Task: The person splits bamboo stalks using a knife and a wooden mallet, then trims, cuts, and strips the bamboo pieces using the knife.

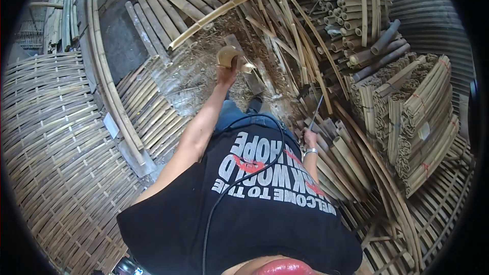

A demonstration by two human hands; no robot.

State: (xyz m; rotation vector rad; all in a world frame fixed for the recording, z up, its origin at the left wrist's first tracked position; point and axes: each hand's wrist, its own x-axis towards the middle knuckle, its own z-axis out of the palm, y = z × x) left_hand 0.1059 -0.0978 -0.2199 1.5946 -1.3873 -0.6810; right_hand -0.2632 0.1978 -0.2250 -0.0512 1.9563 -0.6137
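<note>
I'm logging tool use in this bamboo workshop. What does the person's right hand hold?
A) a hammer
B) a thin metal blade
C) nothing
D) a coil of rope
B: the right hand grips a thin metal blade that points up, while the left hand holds a short bamboo piece.

Left hand: extended forward, closed around a short bamboo section. Directly beyond the grip: long split bamboo pole, lying crosswise on loose bamboo slats. Left of the grip: woven bamboo mat, with a bent bamboo strip between. Right of the grip: thin blade, held in the right hand. Farther right: bundled bamboo strips, stacked. Beyond those: cut bamboo tubes, piled.
</note>
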